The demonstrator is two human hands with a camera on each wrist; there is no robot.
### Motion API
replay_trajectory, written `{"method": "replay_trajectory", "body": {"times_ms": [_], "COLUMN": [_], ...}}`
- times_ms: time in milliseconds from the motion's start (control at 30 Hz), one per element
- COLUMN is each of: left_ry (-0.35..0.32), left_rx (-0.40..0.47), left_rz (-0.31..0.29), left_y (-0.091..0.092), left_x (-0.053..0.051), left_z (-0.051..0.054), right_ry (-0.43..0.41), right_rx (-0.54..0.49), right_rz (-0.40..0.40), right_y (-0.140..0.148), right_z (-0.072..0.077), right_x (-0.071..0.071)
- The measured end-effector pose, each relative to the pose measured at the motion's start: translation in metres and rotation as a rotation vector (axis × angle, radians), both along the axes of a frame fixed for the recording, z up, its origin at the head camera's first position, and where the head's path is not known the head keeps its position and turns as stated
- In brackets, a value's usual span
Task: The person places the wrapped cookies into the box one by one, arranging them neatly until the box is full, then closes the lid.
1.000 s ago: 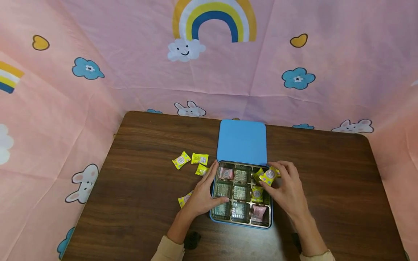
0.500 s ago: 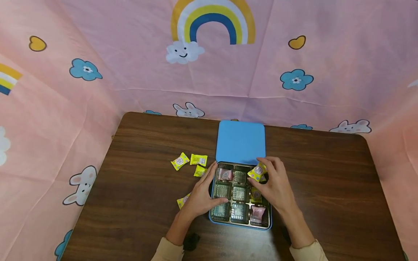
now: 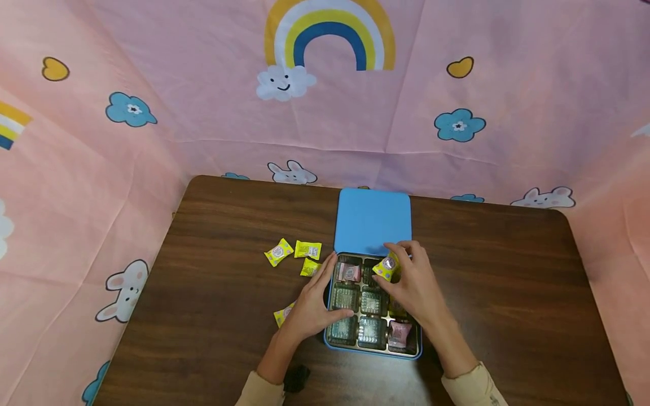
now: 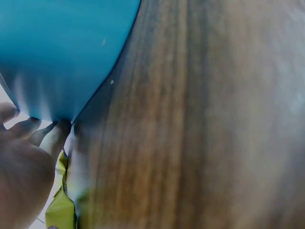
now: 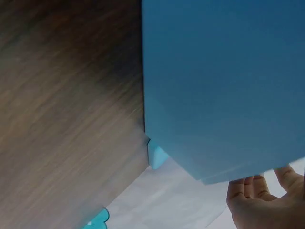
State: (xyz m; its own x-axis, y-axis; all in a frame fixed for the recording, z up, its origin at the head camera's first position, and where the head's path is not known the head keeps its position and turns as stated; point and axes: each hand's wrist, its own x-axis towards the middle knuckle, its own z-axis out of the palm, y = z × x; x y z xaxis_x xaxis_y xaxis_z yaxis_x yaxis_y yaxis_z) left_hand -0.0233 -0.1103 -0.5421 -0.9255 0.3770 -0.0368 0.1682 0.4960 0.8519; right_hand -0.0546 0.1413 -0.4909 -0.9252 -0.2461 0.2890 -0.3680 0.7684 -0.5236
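Observation:
My right hand pinches a yellow wrapped candy between thumb and fingers, above the top-middle compartment of a blue tin. Straight fingers of my left hand touch the tin's left side, while its thumb reaches over the divided tray inside. Pink wrapped candies lie in the top-left compartment and the bottom-right compartment. In the right-hand column, my right hand mostly hides a yellow candy in the middle compartment and covers the top one. The left wrist view shows fingertips against the tin's blue wall.
The tin's blue lid lies flat behind it. Several yellow candies lie on the brown wooden table to the left, one partly behind my left hand. A pink patterned cloth surrounds the table's back and sides.
My right hand has moved left with the yellow candy, from the top-right compartment to over the top-middle one. My left hand has stayed at the tin's left side.

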Motion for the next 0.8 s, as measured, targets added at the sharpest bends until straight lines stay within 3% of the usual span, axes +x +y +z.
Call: {"method": "replay_trajectory", "body": {"times_ms": [800], "left_ry": [0.039], "left_rx": [0.019], "left_rz": [-0.015], "left_y": [-0.001], "left_x": [-0.001], "left_z": [-0.005], "right_ry": [0.083], "right_rx": [0.028], "right_rz": [0.03], "right_y": [-0.007], "right_z": [-0.015], "right_x": [0.0]}}
